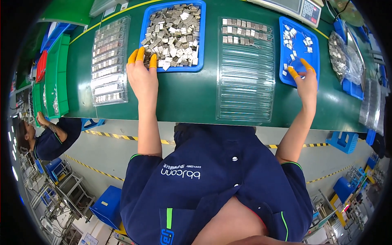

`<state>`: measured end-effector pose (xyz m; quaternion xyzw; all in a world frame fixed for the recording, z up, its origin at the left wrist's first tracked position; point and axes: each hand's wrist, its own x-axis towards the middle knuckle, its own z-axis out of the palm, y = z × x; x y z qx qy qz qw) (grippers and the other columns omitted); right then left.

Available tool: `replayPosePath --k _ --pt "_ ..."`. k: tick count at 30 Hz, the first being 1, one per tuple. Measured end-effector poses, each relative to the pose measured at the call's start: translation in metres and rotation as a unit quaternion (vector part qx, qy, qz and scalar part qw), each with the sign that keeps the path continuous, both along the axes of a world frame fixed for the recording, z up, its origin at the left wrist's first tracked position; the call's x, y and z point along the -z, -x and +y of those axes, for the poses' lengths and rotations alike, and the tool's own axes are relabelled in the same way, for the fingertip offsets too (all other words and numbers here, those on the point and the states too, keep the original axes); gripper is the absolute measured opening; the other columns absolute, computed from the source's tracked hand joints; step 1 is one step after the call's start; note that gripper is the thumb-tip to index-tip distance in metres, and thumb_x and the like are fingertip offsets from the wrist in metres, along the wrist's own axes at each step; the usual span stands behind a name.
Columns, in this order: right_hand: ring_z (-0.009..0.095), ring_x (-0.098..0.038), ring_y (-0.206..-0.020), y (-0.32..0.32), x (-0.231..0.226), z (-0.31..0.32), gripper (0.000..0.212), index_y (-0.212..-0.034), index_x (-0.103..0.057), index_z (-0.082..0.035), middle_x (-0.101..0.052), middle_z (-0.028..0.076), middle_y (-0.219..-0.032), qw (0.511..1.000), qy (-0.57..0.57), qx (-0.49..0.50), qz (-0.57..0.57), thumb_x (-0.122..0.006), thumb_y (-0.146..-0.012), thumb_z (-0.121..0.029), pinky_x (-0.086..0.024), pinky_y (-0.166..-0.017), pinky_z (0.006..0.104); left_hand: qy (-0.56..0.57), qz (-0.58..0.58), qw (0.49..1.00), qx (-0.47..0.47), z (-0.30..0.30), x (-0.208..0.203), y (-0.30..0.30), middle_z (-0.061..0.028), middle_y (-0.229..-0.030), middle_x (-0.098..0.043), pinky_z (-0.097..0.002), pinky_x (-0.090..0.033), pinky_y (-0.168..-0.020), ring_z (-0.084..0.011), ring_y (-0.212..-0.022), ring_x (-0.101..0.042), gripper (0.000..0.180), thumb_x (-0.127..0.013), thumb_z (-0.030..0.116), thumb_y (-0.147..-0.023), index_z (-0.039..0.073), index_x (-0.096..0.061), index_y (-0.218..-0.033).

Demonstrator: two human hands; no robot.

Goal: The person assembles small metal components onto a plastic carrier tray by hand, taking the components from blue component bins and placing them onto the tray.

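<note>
My left hand, with yellow finger cots, reaches over the lower left corner of a large blue tray. Its fingers are spread, the tips at the edge of a heap of small silvery metal pieces. My right hand, also in finger cots, is over a smaller blue tray. Thumb and finger stand apart, one tip close to a small white piece with thin leads. Between the hands lies a clear ribbed plastic tray, its far rows filled with small metal pieces.
A second clear tray with filled rows lies at the left. Green bins stand beyond it, where a co-worker reaches in. A scale is at the far right, near a bag of parts. The green table ends before my body.
</note>
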<state>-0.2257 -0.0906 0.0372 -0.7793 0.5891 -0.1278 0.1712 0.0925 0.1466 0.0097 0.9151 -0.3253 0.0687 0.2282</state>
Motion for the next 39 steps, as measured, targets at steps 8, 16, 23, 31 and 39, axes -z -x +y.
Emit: replayPosePath --k 8,16,23,31,39 --pt "0.023 -0.058 -0.079 -0.019 0.004 0.005 0.038 -0.107 -0.061 -0.004 -0.057 0.014 -0.101 0.999 0.029 -0.041 -0.018 -0.071 -0.072 -0.015 -0.047 -0.070 0.0334 -0.010 -0.190 0.982 -0.001 -0.011 -0.003 0.013 -0.0140 -0.093 -0.064 -0.0376 -0.045 -0.079 -0.0296 -0.091 -0.056 0.021 -0.065 0.011 -0.076 -0.002 -0.064 -0.092" --pt "0.023 -0.063 -0.076 -0.016 0.018 -0.004 0.025 -0.089 -0.066 0.002 -0.062 0.015 -0.091 0.995 0.023 -0.029 -0.095 -0.072 -0.069 -0.011 -0.049 -0.069 0.0319 0.101 -0.111 0.989 -0.023 -0.013 0.001 0.015 -0.0149 -0.079 -0.064 -0.0353 -0.049 -0.065 -0.0287 -0.075 -0.060 0.016 -0.069 0.008 -0.072 -0.002 -0.066 -0.083" --pt "0.026 -0.066 -0.077 -0.007 0.020 -0.005 0.018 -0.089 -0.067 0.002 -0.065 0.015 -0.095 0.993 0.069 0.007 -0.091 -0.067 -0.075 -0.010 -0.050 -0.068 0.0330 0.237 0.189 0.952 0.031 -0.038 -0.012 0.000 -0.0125 -0.093 -0.065 -0.0282 -0.051 -0.073 -0.0165 -0.083 -0.063 0.031 -0.068 0.000 -0.072 -0.001 -0.063 -0.102" --pt "0.027 -0.060 -0.072 0.000 0.026 -0.007 0.029 -0.101 -0.063 -0.002 -0.062 0.015 -0.091 0.992 0.098 0.058 -0.061 -0.067 -0.077 -0.017 -0.046 -0.067 0.0355 0.371 0.318 0.870 0.062 -0.027 -0.013 -0.006 -0.0162 -0.104 -0.061 -0.0287 -0.049 -0.086 -0.0218 -0.098 -0.060 0.035 -0.053 -0.017 -0.073 -0.010 -0.055 -0.108" --pt "0.023 -0.059 -0.070 0.005 0.027 -0.006 0.025 -0.095 -0.067 -0.006 -0.062 0.011 -0.084 0.996 0.082 -0.007 -0.025 -0.071 -0.071 -0.014 -0.046 -0.063 0.0326 0.511 0.307 0.801 -0.058 0.015 -0.037 -0.034 -0.0170 -0.103 -0.062 -0.0266 -0.048 -0.085 -0.0205 -0.093 -0.062 0.035 -0.061 -0.010 -0.074 -0.008 -0.055 -0.108"
